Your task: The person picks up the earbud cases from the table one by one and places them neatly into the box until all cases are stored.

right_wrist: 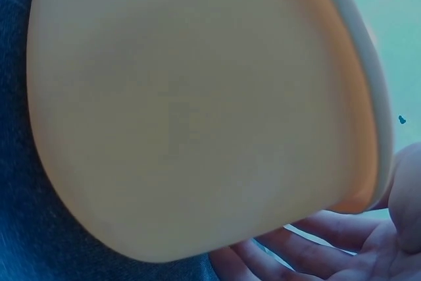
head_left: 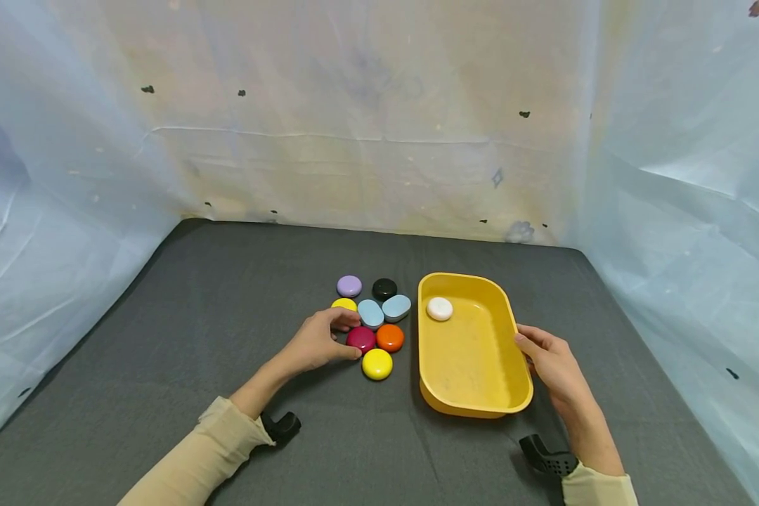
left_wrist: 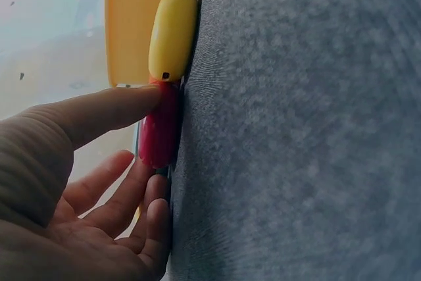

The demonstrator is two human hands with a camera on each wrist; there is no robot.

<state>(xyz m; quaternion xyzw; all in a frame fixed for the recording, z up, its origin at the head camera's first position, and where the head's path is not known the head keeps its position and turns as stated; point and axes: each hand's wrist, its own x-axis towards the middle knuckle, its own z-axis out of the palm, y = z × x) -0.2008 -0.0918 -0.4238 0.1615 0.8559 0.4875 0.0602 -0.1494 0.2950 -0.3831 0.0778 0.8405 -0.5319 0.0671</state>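
Note:
My left hand is at a crimson glossy disc, its thumb on the near side and its fingers around the far side. In the left wrist view, the thumb presses the disc's edge beside a yellow disc, with the fingers curled at the opposite edge. My right hand grips the right rim of a yellow tray, thumb on top and fingers along the outer wall. A white disc lies inside the tray near its upper left.
Around the crimson disc lie an orange disc, two light-blue pieces, a black disc, a purple disc and another yellow disc, partly behind the left fingers. Pale sheeting encloses the grey cloth-covered table at the back and sides.

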